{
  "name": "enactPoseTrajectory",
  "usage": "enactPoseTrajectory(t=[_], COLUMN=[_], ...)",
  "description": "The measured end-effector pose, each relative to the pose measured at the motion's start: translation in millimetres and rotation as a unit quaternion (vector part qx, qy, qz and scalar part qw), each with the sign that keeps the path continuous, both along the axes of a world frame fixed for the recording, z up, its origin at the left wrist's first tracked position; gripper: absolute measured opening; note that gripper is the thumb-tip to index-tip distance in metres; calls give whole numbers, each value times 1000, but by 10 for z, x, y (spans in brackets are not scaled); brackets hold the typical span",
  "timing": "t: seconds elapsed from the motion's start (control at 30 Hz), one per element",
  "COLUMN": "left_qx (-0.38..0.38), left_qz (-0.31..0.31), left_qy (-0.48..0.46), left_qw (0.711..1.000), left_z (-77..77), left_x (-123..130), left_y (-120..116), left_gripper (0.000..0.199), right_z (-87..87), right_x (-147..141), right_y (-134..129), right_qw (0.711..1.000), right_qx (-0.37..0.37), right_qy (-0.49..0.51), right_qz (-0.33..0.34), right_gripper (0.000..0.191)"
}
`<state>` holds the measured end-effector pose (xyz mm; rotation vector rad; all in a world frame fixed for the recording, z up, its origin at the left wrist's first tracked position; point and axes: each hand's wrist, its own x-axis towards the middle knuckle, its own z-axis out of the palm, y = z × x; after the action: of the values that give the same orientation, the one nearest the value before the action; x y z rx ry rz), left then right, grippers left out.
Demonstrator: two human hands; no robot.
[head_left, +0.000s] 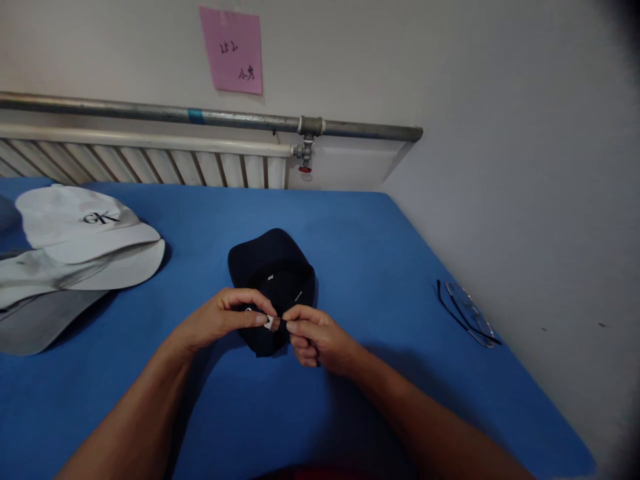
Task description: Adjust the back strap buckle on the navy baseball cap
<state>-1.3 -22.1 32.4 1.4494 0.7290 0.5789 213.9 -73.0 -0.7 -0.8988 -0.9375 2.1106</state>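
Observation:
A dark navy baseball cap lies upside down on the blue surface, its inside and a small white label facing up. Over its near edge, my left hand pinches a small shiny metal buckle between thumb and index finger. Just to the right, my right hand grips the dark end of the cap's strap between thumb and forefinger, its other fingers curled in. The two hands are almost touching at the buckle. How the strap runs through the buckle is too small to tell.
Several light caps lie stacked at the left, a white one on top. Eyeglasses rest near the right edge of the blue-covered surface. Behind it are a radiator, a metal pipe and a pink note.

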Motion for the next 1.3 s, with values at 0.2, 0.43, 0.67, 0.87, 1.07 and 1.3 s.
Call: enactPoseTrajectory(t=[0.2, 0.43, 0.67, 0.87, 1.07, 1.3], left_qx=[8, 15, 15, 24, 18, 15], left_qz=[-17, -8, 5, 20, 5, 0], left_qy=[3, 42, 52, 43, 50, 47], left_qw=[1000, 999, 999, 999, 999, 999], left_z=[16, -26, -29, -12, -36, -57], left_x=[36, 38, 60, 35, 34, 28], left_y=[3, -7, -4, 6, -2, -8], left_gripper=[10, 11, 13, 13, 13, 12], right_z=[3, 2, 19, 51, 37, 43], right_x=[-8, -26, -53, -52, -70, -58], right_y=[-4, -20, -42, -49, -53, -47], right_qw=[1000, 999, 992, 985, 981, 984], right_qx=[6, 41, 83, 91, 98, 88], right_qy=[-4, -12, -89, -129, -143, -138], right_qz=[5, -6, -39, -72, -87, -68], right_gripper=[16, 11, 7, 14, 10, 10])
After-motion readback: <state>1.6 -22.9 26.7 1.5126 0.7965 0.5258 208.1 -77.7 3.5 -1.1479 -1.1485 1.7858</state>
